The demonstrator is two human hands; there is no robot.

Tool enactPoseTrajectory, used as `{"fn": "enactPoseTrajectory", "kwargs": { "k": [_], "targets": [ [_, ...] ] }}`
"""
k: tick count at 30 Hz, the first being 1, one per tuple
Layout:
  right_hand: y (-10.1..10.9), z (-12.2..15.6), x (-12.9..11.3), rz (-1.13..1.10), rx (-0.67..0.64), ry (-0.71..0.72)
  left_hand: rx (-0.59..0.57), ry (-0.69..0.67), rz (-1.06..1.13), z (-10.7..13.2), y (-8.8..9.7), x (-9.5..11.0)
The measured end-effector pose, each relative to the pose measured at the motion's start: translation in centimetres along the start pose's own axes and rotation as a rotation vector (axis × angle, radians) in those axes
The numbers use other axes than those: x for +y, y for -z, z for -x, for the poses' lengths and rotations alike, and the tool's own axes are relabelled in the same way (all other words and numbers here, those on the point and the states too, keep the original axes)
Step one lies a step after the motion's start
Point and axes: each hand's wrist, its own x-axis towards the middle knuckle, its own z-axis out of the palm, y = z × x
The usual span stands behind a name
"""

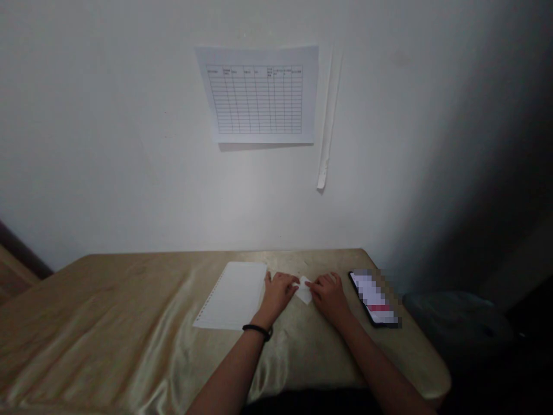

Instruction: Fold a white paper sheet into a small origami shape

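Note:
A small piece of folded white paper [305,294] lies on the cloth-covered table between my two hands. My left hand [279,291], with a black band on its wrist, pinches the paper's left edge between thumb and fingertips. From the other side, the fingers of my right hand [329,293] grip the right edge. Left of my left hand, and partly behind it, rests a stack of loose-leaf paper [233,294] with punched holes down its left side. A phone [374,300] with a lit, blurred-out screen lies just right of my right hand.
A shiny gold cloth [129,311] with wrinkles covers the table, which stands against a white wall. On the wall hang a printed table sheet [259,98] and a narrow white strip [329,121]. A dark bulky object [458,323] sits beyond the table's right edge.

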Motion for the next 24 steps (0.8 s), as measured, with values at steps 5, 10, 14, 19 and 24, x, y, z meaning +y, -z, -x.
{"fn": "enactPoseTrajectory", "kwargs": {
  "k": [5,10,14,19,24],
  "targets": [
    [-0.26,-0.06,-0.08,-0.008,-0.001,-0.023,-0.024,-0.013,-0.023,-0.09,-0.15,-0.26],
    [-0.26,0.17,-0.05,-0.044,0.007,-0.032,-0.038,-0.046,-0.004,0.19,-0.06,-0.33],
    [-0.12,0.20,-0.10,-0.045,0.010,-0.032,-0.053,-0.011,-0.017,0.14,0.04,-0.22],
    [-0.31,-0.05,-0.25,0.017,0.003,-0.038,-0.069,0.076,0.000,-0.21,-0.13,-0.14],
    [-0.47,-0.07,-0.41,0.027,0.023,-0.053,-0.036,0.049,0.014,-0.14,-0.48,-0.32]
  ]
}}
